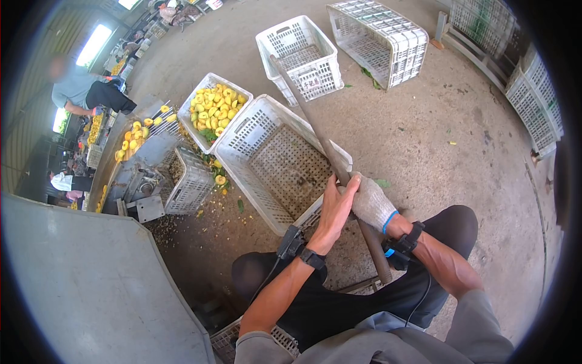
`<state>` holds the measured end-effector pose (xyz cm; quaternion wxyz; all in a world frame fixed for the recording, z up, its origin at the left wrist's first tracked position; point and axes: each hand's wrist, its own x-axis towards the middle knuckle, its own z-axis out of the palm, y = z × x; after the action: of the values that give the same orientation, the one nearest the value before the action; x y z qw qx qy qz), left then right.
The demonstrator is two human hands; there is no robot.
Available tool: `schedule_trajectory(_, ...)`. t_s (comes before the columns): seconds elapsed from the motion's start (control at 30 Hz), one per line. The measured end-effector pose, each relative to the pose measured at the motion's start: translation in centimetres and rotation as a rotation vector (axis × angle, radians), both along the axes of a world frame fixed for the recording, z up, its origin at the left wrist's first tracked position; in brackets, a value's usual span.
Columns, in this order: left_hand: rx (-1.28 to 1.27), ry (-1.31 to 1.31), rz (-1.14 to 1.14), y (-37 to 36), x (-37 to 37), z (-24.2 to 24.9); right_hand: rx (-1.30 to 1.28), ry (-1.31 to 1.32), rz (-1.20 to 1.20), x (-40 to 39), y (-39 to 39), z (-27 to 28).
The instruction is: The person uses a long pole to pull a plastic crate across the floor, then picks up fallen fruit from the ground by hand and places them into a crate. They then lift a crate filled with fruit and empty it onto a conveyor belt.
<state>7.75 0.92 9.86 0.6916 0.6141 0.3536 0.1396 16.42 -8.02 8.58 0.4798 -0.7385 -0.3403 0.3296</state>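
A long brown-grey pole (309, 115) slants from the far white crate down between my knees. My bare left hand (333, 208) is closed against the pole from the left, its fingertips near the top of the grip. On the other side, my right hand (371, 203), in a pale knitted glove with a blue cuff edge, is closed round the same pole. The two hands are side by side, and some fingers are hidden behind the pole. Just beyond them stands a large white crate (233, 159), with the pole crossing over its right rim.
Left of the large crate, a white crate (209, 77) holds yellow halved fruit (213, 109). Beside it is a metal machine (145, 182) with fruit on its chute. More white crates (321, 76) stand ahead. A grey metal panel (91, 273) is close on my left. A person (79, 88) sits farther back.
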Motion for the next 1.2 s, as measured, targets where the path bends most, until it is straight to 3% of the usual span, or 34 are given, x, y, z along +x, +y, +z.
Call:
schedule_trajectory(0.3, 0.024, 0.025, 0.005, 0.0, 0.0, -0.1, -0.113, -0.010, 0.031, 0.3, 0.1, 1.5)
schedule_trajectory(0.73, -0.018, 0.015, -0.079, -0.2, 0.2, 0.0, 0.053, -0.065, -0.022, 0.1, -0.9, 1.2)
schedule_trajectory(0.87, 0.039, -0.057, -0.104, -0.7, 0.5, -0.5, -0.054, -0.004, 0.002, 0.5, -2.3, 4.6)
schedule_trajectory(1.07, -0.216, -0.192, -0.170, -0.3, 0.4, 1.5, -0.114, 0.268, 0.067, -0.1, -6.1, 10.5)
schedule_trajectory(1.2, -0.293, -0.187, -0.202, -0.1, 0.9, 1.4, -0.257, 0.272, 0.070, -2.0, -11.1, 12.6)
